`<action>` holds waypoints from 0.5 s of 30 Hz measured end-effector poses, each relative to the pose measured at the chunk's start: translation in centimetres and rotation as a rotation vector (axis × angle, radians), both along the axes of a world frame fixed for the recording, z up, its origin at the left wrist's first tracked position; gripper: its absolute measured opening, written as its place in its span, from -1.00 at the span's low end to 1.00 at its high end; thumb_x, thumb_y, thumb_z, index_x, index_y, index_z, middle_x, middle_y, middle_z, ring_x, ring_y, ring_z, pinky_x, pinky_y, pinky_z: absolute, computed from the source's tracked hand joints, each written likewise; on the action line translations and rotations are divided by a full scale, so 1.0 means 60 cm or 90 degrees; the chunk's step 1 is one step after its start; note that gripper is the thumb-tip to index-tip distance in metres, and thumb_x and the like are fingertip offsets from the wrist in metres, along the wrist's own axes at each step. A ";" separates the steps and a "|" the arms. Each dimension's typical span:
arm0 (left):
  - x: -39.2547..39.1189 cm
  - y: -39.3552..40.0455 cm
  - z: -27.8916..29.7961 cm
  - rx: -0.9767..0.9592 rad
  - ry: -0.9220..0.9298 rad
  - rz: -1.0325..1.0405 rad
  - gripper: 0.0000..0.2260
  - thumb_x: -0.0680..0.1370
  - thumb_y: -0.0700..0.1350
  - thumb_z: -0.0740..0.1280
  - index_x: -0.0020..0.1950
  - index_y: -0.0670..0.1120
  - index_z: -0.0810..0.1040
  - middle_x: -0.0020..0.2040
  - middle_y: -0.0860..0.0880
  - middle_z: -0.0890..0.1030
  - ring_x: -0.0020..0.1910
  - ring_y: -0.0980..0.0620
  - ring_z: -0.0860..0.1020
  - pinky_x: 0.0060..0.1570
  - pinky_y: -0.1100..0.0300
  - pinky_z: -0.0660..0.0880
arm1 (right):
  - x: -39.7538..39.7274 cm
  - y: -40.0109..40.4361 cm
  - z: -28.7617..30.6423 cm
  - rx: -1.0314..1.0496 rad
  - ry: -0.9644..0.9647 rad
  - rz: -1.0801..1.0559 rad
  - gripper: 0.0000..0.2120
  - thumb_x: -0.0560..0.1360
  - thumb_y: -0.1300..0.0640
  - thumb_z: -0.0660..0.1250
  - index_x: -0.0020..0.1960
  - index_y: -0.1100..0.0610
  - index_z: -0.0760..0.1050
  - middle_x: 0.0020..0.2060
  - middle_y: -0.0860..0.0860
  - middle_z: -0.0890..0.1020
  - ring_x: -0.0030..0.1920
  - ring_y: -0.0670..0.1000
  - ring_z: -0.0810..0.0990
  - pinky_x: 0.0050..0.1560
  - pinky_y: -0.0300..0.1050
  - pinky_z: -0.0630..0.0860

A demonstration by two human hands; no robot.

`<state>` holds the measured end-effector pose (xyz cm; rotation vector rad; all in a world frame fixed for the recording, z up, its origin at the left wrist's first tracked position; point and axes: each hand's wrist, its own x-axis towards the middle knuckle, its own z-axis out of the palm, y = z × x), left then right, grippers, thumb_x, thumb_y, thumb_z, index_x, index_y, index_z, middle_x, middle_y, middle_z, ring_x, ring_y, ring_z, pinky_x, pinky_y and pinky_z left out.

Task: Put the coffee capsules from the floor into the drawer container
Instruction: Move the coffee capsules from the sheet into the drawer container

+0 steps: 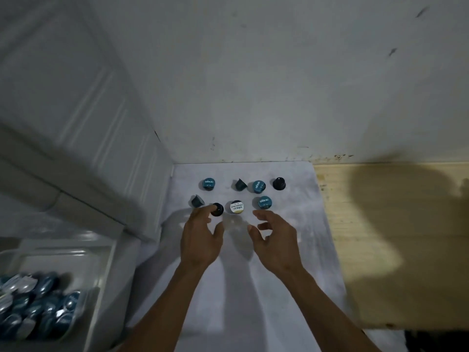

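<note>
I see 8 coffee capsules on a pale, slightly rumpled cloth (291,250) spread on the floor, in 2 loose rows. The far row holds a teal foil-topped capsule (208,184), a dark tapered capsule lying on its side (240,184), another teal-lidded capsule (258,187) and a glossy black capsule (279,183). The near row holds a tipped dark capsule (197,201), a black domed capsule (217,209), a white-lidded capsule (237,207) with printed text, and a third teal capsule (264,202).

My left hand (200,237) has its fingers spread wide, fingertips right at the black domed capsule; I cannot tell whether they touch it. My right hand (272,240) is loosely curled and open, holding nothing, just near of the third teal capsule.

The drawer container (101,275), smooth white plastic with a squared rim, sits at the near left, already heaped with shiny blue capsules (38,308). A ribbed white cabinet front (83,118) borders the cloth's left edge, a scuffed wall (253,85) its far edge, and bare wooden board (380,224) lies to the right. The near cloth around my forearms is open.
</note>
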<state>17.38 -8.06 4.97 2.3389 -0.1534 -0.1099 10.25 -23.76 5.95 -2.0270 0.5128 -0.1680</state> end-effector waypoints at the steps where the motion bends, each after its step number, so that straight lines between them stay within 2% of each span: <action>1: 0.012 -0.005 -0.015 0.033 -0.002 -0.007 -0.62 0.49 -0.14 0.43 0.30 -0.04 0.50 0.19 -0.04 0.57 0.05 0.03 0.58 0.03 0.12 0.55 | 0.013 0.001 -0.014 -0.013 0.000 0.006 -0.65 0.50 0.14 0.42 0.27 0.03 0.52 0.16 -0.07 0.60 -0.07 -0.16 0.59 -0.13 -0.41 0.47; 3: 0.032 -0.011 -0.046 0.086 0.011 -0.016 -0.57 0.52 -0.11 0.40 0.37 -0.03 0.43 0.31 -0.04 0.49 0.14 -0.03 0.57 0.10 0.00 0.55 | 0.036 0.004 -0.043 -0.030 -0.006 0.019 -0.63 0.50 0.17 0.41 0.29 0.03 0.51 0.19 -0.05 0.59 -0.07 -0.12 0.61 -0.11 -0.38 0.49; 6: 0.053 -0.020 -0.083 0.144 0.023 -0.041 -0.52 0.56 -0.10 0.34 0.46 0.00 0.33 0.44 -0.03 0.36 0.31 -0.07 0.47 0.18 -0.08 0.51 | 0.066 0.012 -0.088 -0.059 -0.014 0.043 -0.60 0.49 0.22 0.39 0.31 0.03 0.50 0.21 -0.01 0.57 -0.02 -0.04 0.63 -0.06 -0.47 0.43; 9: 0.064 -0.027 -0.105 0.215 0.008 -0.067 -0.50 0.59 -0.11 0.30 0.51 0.01 0.26 0.46 -0.03 0.32 0.39 -0.05 0.38 0.19 -0.04 0.50 | 0.085 0.022 -0.126 -0.120 -0.021 0.070 -0.60 0.51 0.20 0.35 0.34 0.05 0.47 0.24 0.03 0.53 0.04 0.03 0.60 0.02 -0.31 0.48; 13: 0.067 -0.030 -0.112 0.243 -0.036 -0.090 -0.64 0.58 -0.18 0.29 0.38 -0.05 0.40 0.31 -0.07 0.42 0.26 -0.09 0.44 0.00 0.00 0.50 | 0.097 0.031 -0.156 -0.159 -0.032 0.057 -0.60 0.52 0.17 0.34 0.36 0.06 0.47 0.33 0.05 0.49 0.10 0.10 0.60 0.04 -0.04 0.59; 15: 0.070 -0.028 -0.116 0.230 -0.052 -0.083 -0.75 0.58 -0.21 0.30 0.25 -0.07 0.47 0.21 -0.07 0.47 0.15 -0.08 0.48 -0.05 0.06 0.48 | 0.101 0.033 -0.166 -0.187 -0.044 0.053 -0.63 0.52 0.14 0.35 0.32 0.07 0.51 0.31 0.03 0.53 0.10 0.10 0.62 0.01 -0.05 0.60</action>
